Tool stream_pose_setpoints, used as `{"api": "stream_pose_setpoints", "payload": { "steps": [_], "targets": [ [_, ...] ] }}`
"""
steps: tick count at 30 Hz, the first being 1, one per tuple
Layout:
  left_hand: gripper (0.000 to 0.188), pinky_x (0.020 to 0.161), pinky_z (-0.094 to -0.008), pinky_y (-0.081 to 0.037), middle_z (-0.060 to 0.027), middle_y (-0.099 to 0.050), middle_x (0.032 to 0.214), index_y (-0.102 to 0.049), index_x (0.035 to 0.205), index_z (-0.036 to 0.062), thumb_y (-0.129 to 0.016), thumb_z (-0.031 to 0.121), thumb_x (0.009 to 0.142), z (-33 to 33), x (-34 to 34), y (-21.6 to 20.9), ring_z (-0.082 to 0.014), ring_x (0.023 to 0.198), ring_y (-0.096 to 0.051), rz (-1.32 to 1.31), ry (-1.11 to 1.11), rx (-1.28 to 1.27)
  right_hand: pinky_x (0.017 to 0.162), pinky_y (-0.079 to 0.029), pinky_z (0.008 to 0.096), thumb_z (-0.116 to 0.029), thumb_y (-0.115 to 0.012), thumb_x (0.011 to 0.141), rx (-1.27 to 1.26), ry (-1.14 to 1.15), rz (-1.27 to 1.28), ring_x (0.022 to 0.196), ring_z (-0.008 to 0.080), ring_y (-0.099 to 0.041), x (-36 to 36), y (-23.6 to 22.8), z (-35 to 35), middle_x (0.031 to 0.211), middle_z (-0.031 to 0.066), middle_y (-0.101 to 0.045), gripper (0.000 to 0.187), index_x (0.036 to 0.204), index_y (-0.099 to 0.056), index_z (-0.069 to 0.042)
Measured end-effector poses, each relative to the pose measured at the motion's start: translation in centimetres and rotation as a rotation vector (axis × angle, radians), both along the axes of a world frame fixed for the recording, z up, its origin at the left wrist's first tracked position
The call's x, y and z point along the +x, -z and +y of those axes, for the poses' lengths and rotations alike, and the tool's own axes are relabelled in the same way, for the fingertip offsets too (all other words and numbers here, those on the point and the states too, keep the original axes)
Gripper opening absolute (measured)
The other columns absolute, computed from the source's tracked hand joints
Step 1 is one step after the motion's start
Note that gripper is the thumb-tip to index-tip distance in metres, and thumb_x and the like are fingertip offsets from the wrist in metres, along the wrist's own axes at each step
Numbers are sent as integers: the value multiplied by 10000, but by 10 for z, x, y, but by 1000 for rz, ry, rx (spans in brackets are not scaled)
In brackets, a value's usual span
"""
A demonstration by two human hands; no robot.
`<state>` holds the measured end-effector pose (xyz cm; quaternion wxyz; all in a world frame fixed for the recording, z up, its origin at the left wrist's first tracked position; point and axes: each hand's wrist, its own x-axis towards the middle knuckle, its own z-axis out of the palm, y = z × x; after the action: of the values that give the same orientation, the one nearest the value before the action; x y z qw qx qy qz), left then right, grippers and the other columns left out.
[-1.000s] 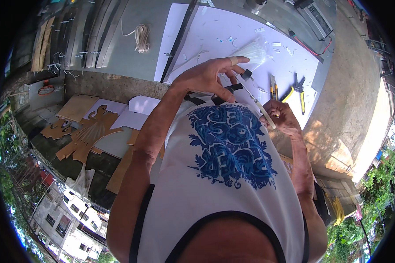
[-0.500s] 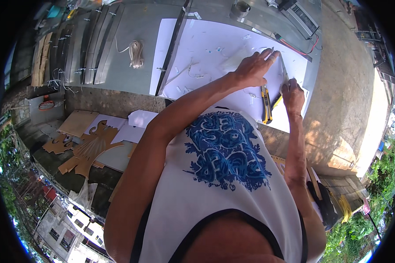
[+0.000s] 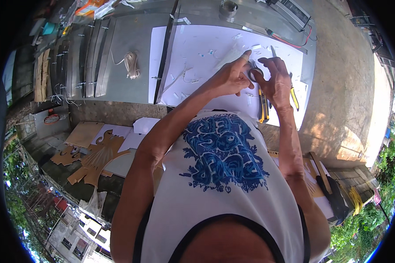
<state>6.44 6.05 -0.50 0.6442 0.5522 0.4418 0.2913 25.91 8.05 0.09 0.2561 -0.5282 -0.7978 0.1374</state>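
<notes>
- Ring-shaped dark thing (image 3: 250, 75) now shows between the two hands, over the white sheet (image 3: 197, 48) on the table; half a second ago I couldn't see it. The right hand (image 3: 275, 85) has come inward from the yellow-handled pliers (image 3: 294, 97), and the left hand (image 3: 231, 79) has pulled back a little.
- The ring's opening appears to face upward; with fingers partly covering it, I can't tell its long axis. Near it, the yellow-and-black cutter (image 3: 263, 107) runs lengthwise away from the body. A pale slim tool (image 3: 273, 51) points to the far side, just past the right hand.
- The left forefinger reaches out straight, the other fingers bent; I can't tell whether they grip anything.
- The right hand is curled, its thumb beside the ring; whether it pinches it, I can't tell. Both elbows are bent.
</notes>
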Motion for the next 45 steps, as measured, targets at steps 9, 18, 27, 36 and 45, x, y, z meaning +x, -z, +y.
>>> {"api": "stream_pose_setpoints", "payload": {
  "steps": [9,18,27,36,45],
  "targets": [
    [876,610,-296,-577,-305,-484,1468,-66,1597,1,-595,31,898,-28,-22,3,-213,970,-733,139,-24,19,744,-484,378,-126,-766,776,92,-320,-158,860,239,-616,-28,7,1,845,52,-579,135,891,-700,-101],
    [204,685,-354,-559,-142,-753,844,-712,1032,-11,-631,143,925,-62,-82,42,-267,721,-730,705,-581,202,639,-460,270,-104,-726,875,-770,-65,634,664,133,-580,-28,22,-2,837,45,-673,78,933,-728,-52],
    [307,767,-423,-571,-173,-731,831,-726,888,25,-797,299,767,-62,-111,73,-342,807,-726,1079,-580,-92,739,-520,301,-144,-744,907,-1285,-94,1013,846,173,-688,-78,65,-4,938,87,-723,179,1024,-718,-10],
    [336,600,-260,-502,-67,-694,794,-722,1093,-16,-785,175,825,-85,-119,82,-112,681,-634,231,-856,-188,839,-513,345,-146,-733,914,-1386,-184,1060,974,200,-671,-108,73,3,1125,130,-719,186,1045,-711,-16],
    [314,590,-217,-391,10,-627,803,-705,1174,-21,-682,108,888,-118,-128,13,-63,649,-469,-345,-743,-288,1066,-394,449,-198,-693,931,-1452,-744,1265,1335,318,-497,-128,76,12,1458,233,-526,129,966,-705,-74]
  ]
}}
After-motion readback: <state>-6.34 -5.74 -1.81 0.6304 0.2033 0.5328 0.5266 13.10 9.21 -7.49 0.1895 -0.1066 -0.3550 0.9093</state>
